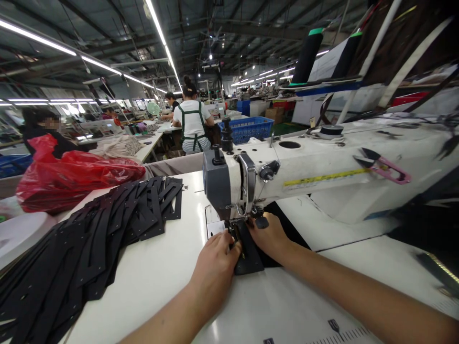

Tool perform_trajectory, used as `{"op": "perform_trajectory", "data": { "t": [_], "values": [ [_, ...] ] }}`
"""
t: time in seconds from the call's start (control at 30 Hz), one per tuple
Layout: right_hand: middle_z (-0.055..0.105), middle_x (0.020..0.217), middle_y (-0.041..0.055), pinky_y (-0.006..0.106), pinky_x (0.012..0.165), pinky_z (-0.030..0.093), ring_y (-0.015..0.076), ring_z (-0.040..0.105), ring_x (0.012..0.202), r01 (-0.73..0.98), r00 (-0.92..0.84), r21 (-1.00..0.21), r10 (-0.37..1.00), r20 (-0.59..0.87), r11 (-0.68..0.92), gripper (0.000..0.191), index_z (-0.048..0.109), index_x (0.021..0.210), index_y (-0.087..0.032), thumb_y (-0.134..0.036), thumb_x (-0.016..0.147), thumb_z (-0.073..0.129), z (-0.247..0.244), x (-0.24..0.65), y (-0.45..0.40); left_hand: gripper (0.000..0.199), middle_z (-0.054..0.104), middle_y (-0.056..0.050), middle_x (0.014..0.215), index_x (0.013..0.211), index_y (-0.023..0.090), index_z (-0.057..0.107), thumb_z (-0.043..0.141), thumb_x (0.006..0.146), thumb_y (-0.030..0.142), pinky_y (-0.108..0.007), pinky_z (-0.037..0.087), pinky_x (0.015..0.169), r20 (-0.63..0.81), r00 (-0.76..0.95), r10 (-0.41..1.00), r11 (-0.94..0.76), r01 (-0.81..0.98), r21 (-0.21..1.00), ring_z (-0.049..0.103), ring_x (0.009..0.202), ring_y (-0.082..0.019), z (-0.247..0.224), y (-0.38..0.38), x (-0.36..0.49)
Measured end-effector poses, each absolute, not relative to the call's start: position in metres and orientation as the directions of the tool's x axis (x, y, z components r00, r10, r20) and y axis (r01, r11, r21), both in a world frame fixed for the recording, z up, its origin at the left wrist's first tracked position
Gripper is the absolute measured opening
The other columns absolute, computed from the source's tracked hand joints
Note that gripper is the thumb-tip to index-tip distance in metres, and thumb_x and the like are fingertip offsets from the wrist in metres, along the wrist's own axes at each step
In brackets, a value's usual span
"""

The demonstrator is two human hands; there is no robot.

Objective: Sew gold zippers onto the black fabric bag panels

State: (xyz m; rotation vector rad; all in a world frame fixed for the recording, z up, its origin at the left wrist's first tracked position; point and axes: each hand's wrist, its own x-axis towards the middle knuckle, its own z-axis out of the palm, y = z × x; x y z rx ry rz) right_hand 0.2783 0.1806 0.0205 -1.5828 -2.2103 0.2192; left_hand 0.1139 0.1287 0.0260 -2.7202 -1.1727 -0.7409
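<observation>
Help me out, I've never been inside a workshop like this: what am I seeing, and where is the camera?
There is just one picture, from a camera worn on the worker's head, looking forward and down. The big white machine is a sewing machine. The bare hands in front are the worker's own: the left hand is at the left side of a black piece under the machine's head, the right hand at its right. Some fingers are hidden, so gripping or pressing is hard to tell. On the white table, to the left, lies a heap of black strips, with a red plastic bag behind.
</observation>
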Motion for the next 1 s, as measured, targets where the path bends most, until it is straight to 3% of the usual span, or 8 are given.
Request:
{"op": "perform_trajectory", "data": {
  "t": [0.13,0.27,0.43,0.6,0.73,1.0],
  "values": [
    [0.061,0.094,0.0073,0.03,0.076,0.045,0.0203,0.055,0.09,0.754,-0.435,-0.369,0.834,0.34,0.543,0.014,0.064,0.083,-0.016,-0.01,0.08,0.052,0.027,0.288,0.141,0.035,0.059,-0.013,0.099,0.105,0.011,0.057,0.04,0.076,0.002,-0.039,0.054,0.08,0.456,0.569,0.685,-0.69,0.708,0.153,0.059,0.094,-0.022,0.027,0.122,0.106],
    [0.057,0.105,0.0105,0.043,0.087,0.04,0.0254,0.048,0.101,0.592,-0.578,-0.299,0.652,0.491,0.749,0.017,0.063,0.093,-0.015,-0.011,0.083,0.05,0.025,0.294,0.109,0.031,0.061,-0.012,0.109,0.105,0.013,0.057,0.039,0.081,0.004,-0.041,0.051,0.089,0.47,0.602,0.646,-0.742,0.641,0.198,0.057,0.107,-0.023,0.027,0.113,0.096],
    [0.059,0.093,0.0117,0.042,0.076,0.047,0.0253,0.052,0.089,0.586,-0.57,-0.214,0.585,0.577,0.781,0.015,0.063,0.089,-0.012,-0.013,0.085,0.049,0.022,0.293,0.106,0.026,0.066,-0.012,0.098,0.099,0.011,0.06,0.034,0.091,0.01,-0.042,0.052,0.086,0.531,0.684,0.5,-0.822,0.567,0.044,0.063,0.097,-0.021,0.028,0.109,0.097],
    [0.06,0.091,0.0128,0.036,0.071,0.05,0.0228,0.055,0.084,0.579,-0.556,-0.147,0.521,0.648,0.802,0.027,0.064,0.086,-0.013,-0.011,0.09,0.038,0.016,0.297,0.105,0.029,0.067,-0.013,0.095,0.096,0.007,0.06,0.032,0.093,0.01,-0.04,0.054,0.084,0.54,0.724,0.43,-0.818,0.565,-0.105,0.064,0.094,-0.022,0.023,0.11,0.101],
    [0.061,0.093,0.0121,0.037,0.075,0.051,0.0223,0.056,0.086,0.589,-0.548,-0.138,0.519,0.657,0.797,0.029,0.065,0.086,-0.015,-0.013,0.091,0.037,0.015,0.299,0.106,0.029,0.067,-0.013,0.096,0.098,0.008,0.06,0.032,0.093,0.009,-0.04,0.053,0.085,0.508,0.739,0.443,-0.825,0.557,-0.092,0.063,0.096,-0.022,0.024,0.113,0.1],
    [0.06,0.083,0.0094,0.032,0.069,0.05,0.0205,0.056,0.08,0.597,-0.572,-0.16,0.557,0.602,0.786,0.022,0.063,0.079,-0.016,-0.013,0.087,0.043,0.02,0.298,0.114,0.032,0.067,-0.009,0.098,0.097,0.011,0.061,0.029,0.094,0.009,-0.036,0.051,0.088,0.493,0.73,0.473,-0.814,0.576,-0.072,0.063,0.098,-0.02,0.029,0.118,0.1]
  ]
}}
